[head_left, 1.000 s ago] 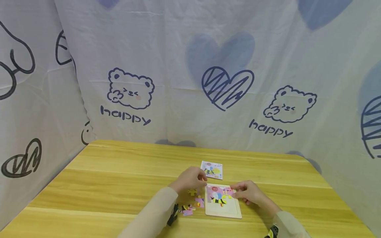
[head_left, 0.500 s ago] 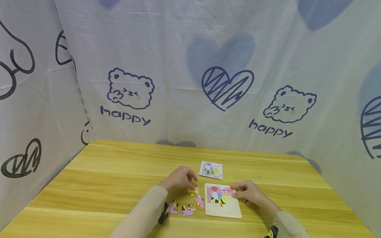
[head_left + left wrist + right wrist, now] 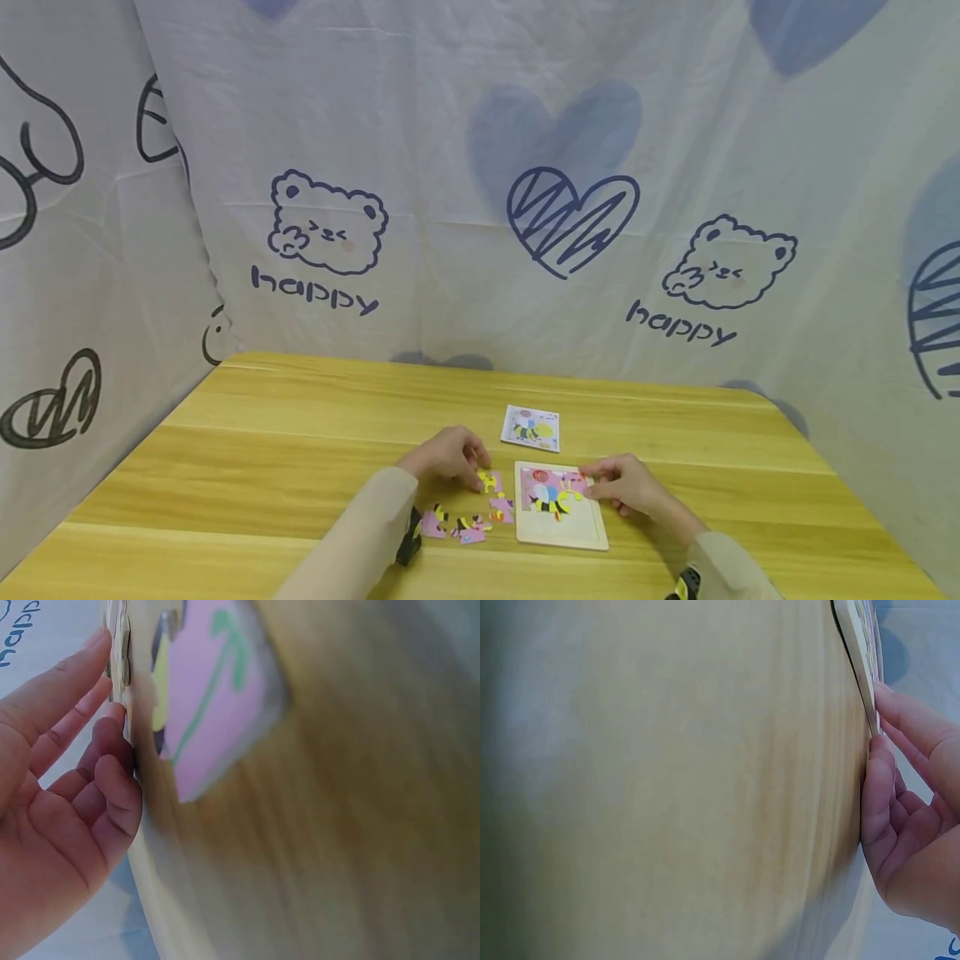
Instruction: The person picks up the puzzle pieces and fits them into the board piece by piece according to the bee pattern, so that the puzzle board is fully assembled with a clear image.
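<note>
A pale puzzle tray (image 3: 561, 533) lies on the table, its upper part filled with joined pieces of a bee picture. My right hand (image 3: 626, 483) grips its right edge by thumb and finger; the right wrist view shows the fingertips at the tray's edge (image 3: 857, 664). My left hand (image 3: 450, 454) is beside the tray, fingertips touching a yellow-and-pink puzzle piece (image 3: 489, 481). Nearer me are a pink puzzle piece (image 3: 502, 507), a black-and-yellow one (image 3: 470, 529) and another pink one (image 3: 433, 523). In the left wrist view, a pink piece with a green line (image 3: 214, 690) looms close.
A bee picture card (image 3: 531, 428) lies behind the tray. The wooden table (image 3: 262, 467) reaches back to a printed curtain (image 3: 450, 275), with more cloth hanging at the left.
My left hand has moved left from the tray's edge to the loose pieces, and the yellow-and-pink piece has shifted slightly right. My right hand stays at the tray.
</note>
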Action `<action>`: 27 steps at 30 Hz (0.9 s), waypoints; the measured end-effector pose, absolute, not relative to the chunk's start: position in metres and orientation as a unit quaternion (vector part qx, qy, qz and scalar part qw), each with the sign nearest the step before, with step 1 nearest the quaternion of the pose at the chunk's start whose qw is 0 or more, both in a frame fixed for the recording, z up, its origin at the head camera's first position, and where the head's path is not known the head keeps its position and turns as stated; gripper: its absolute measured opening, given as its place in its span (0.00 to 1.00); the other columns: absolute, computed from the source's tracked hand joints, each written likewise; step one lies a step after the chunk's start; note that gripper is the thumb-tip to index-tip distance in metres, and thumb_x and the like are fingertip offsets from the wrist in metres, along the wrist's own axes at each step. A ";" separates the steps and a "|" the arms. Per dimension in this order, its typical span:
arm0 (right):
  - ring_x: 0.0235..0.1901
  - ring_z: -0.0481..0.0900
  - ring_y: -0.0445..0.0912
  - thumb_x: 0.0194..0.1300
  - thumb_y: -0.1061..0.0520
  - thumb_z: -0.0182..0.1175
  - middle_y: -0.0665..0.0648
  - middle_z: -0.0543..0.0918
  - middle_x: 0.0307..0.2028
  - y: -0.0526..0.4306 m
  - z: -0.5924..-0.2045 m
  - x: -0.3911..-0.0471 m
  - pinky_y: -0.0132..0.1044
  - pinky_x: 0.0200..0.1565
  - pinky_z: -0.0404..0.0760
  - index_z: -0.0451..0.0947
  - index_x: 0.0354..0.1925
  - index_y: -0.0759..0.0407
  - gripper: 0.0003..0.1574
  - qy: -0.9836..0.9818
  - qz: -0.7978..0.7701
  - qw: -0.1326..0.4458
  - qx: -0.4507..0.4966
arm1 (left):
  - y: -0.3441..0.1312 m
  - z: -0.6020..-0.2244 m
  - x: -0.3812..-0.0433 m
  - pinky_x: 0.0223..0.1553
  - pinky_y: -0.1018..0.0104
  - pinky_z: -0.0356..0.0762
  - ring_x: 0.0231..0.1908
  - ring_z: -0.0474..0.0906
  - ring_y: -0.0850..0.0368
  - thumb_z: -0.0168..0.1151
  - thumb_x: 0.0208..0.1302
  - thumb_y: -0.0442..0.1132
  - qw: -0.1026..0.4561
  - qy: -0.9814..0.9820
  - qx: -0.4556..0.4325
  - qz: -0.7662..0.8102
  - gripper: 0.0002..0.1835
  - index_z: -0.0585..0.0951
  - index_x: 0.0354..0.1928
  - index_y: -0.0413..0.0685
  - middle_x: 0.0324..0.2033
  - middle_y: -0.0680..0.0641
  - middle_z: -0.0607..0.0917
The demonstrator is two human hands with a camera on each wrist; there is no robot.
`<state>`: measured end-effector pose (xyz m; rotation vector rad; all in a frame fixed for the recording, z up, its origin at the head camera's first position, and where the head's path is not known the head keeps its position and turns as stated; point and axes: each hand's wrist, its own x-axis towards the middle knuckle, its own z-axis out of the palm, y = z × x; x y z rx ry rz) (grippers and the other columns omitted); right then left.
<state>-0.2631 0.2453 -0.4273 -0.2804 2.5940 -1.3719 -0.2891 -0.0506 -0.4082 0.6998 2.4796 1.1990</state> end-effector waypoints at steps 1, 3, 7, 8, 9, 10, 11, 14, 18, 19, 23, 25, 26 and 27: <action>0.12 0.61 0.38 0.50 0.61 0.66 0.49 0.67 0.16 0.245 -0.427 -0.263 0.28 0.13 0.62 0.77 0.45 0.68 0.22 0.876 -0.463 0.096 -0.094 | -0.051 -0.409 -0.289 0.17 0.74 0.62 0.16 0.64 0.63 0.71 0.40 0.26 0.152 0.864 0.241 0.416 0.12 0.79 0.29 0.37 0.16 0.51 0.73; 0.12 0.61 0.38 0.50 0.61 0.66 0.49 0.67 0.16 0.245 -0.427 -0.263 0.28 0.13 0.62 0.77 0.45 0.68 0.22 0.878 -0.461 0.095 -0.092 | -0.051 -0.410 -0.290 0.16 0.75 0.61 0.15 0.64 0.64 0.71 0.40 0.27 0.154 0.865 0.235 0.414 0.11 0.79 0.28 0.37 0.15 0.51 0.72; 0.13 0.61 0.39 0.50 0.61 0.66 0.49 0.67 0.16 0.245 -0.427 -0.263 0.28 0.13 0.62 0.77 0.45 0.68 0.22 0.880 -0.456 0.094 -0.087 | -0.050 -0.409 -0.289 0.15 0.74 0.61 0.15 0.63 0.63 0.72 0.39 0.29 0.158 0.873 0.215 0.408 0.12 0.78 0.27 0.39 0.16 0.51 0.74; 0.13 0.61 0.39 0.50 0.60 0.66 0.50 0.67 0.16 0.245 -0.427 -0.263 0.28 0.13 0.62 0.77 0.45 0.68 0.22 0.881 -0.456 0.094 -0.087 | -0.050 -0.409 -0.289 0.15 0.74 0.61 0.15 0.63 0.63 0.72 0.39 0.30 0.159 0.875 0.211 0.406 0.12 0.78 0.27 0.39 0.17 0.51 0.74; 0.13 0.61 0.39 0.50 0.60 0.66 0.50 0.67 0.16 0.245 -0.427 -0.263 0.28 0.13 0.62 0.77 0.45 0.68 0.22 0.881 -0.456 0.095 -0.087 | -0.049 -0.408 -0.288 0.15 0.74 0.61 0.15 0.63 0.63 0.72 0.39 0.31 0.161 0.877 0.206 0.404 0.12 0.78 0.27 0.39 0.18 0.51 0.74; 0.13 0.61 0.39 0.50 0.60 0.66 0.49 0.67 0.16 0.245 -0.427 -0.263 0.28 0.13 0.63 0.77 0.45 0.68 0.22 0.881 -0.456 0.094 -0.088 | -0.049 -0.408 -0.288 0.15 0.74 0.61 0.15 0.63 0.63 0.73 0.39 0.31 0.162 0.879 0.201 0.401 0.12 0.78 0.27 0.40 0.19 0.51 0.75; 0.13 0.61 0.39 0.50 0.60 0.66 0.49 0.67 0.16 0.245 -0.427 -0.262 0.28 0.13 0.63 0.77 0.45 0.68 0.22 0.881 -0.456 0.095 -0.089 | -0.048 -0.407 -0.287 0.15 0.74 0.61 0.15 0.62 0.63 0.73 0.40 0.31 0.163 0.880 0.199 0.399 0.13 0.77 0.27 0.40 0.20 0.51 0.75; 0.13 0.61 0.39 0.50 0.60 0.66 0.49 0.66 0.15 0.245 -0.426 -0.262 0.28 0.13 0.62 0.77 0.45 0.68 0.23 0.878 -0.459 0.094 -0.094 | -0.046 -0.406 -0.286 0.15 0.73 0.61 0.15 0.61 0.63 0.73 0.39 0.32 0.163 0.885 0.193 0.391 0.13 0.77 0.26 0.40 0.19 0.51 0.73; 0.13 0.61 0.39 0.50 0.60 0.66 0.49 0.66 0.15 0.245 -0.425 -0.262 0.28 0.13 0.62 0.77 0.45 0.69 0.23 0.875 -0.463 0.094 -0.102 | -0.043 -0.406 -0.285 0.15 0.73 0.59 0.14 0.60 0.63 0.74 0.38 0.32 0.158 0.893 0.183 0.380 0.13 0.76 0.24 0.41 0.16 0.52 0.71; 0.13 0.60 0.39 0.50 0.60 0.66 0.49 0.66 0.15 0.245 -0.425 -0.262 0.28 0.13 0.62 0.77 0.45 0.69 0.23 0.875 -0.464 0.094 -0.103 | -0.042 -0.406 -0.285 0.15 0.73 0.59 0.14 0.59 0.63 0.74 0.38 0.32 0.156 0.894 0.180 0.378 0.13 0.76 0.24 0.41 0.16 0.52 0.71; 0.13 0.61 0.39 0.50 0.60 0.66 0.49 0.66 0.15 0.245 -0.426 -0.262 0.28 0.13 0.62 0.77 0.45 0.69 0.23 0.875 -0.464 0.095 -0.100 | -0.041 -0.406 -0.284 0.15 0.72 0.59 0.14 0.60 0.62 0.74 0.38 0.32 0.152 0.899 0.176 0.371 0.13 0.76 0.23 0.42 0.18 0.51 0.72; 0.13 0.61 0.39 0.50 0.60 0.66 0.49 0.66 0.15 0.245 -0.425 -0.262 0.28 0.13 0.62 0.77 0.45 0.69 0.23 0.875 -0.465 0.094 -0.098 | -0.041 -0.407 -0.284 0.15 0.72 0.59 0.14 0.60 0.62 0.74 0.38 0.31 0.151 0.899 0.178 0.370 0.13 0.75 0.23 0.42 0.18 0.51 0.72; 0.13 0.61 0.39 0.50 0.60 0.66 0.49 0.66 0.15 0.245 -0.425 -0.261 0.28 0.13 0.62 0.77 0.45 0.69 0.23 0.874 -0.466 0.095 -0.096 | -0.041 -0.407 -0.284 0.15 0.72 0.59 0.14 0.60 0.62 0.73 0.38 0.31 0.150 0.899 0.179 0.370 0.14 0.75 0.23 0.42 0.18 0.51 0.71; 0.13 0.61 0.39 0.50 0.60 0.66 0.49 0.66 0.15 0.245 -0.425 -0.261 0.28 0.13 0.62 0.77 0.45 0.69 0.23 0.874 -0.467 0.094 -0.096 | -0.041 -0.407 -0.284 0.15 0.72 0.59 0.14 0.60 0.62 0.73 0.38 0.31 0.149 0.899 0.181 0.370 0.14 0.74 0.23 0.42 0.18 0.51 0.71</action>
